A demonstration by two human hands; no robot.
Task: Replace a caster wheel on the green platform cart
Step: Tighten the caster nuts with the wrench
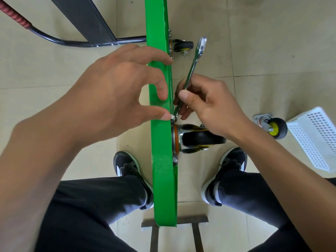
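While a spare caster lies at right, the right hand grips a wrench on the mounted caster's bolt; left hand, fingers loosely spread, steadies the green platform. Fastening unfinished.

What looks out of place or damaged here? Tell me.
The green cart stands on its edge instead of on its wheels, and its upper green edge looks ragged. A loose wheel lies on the floor beside a white basket. That suits a repair under way.
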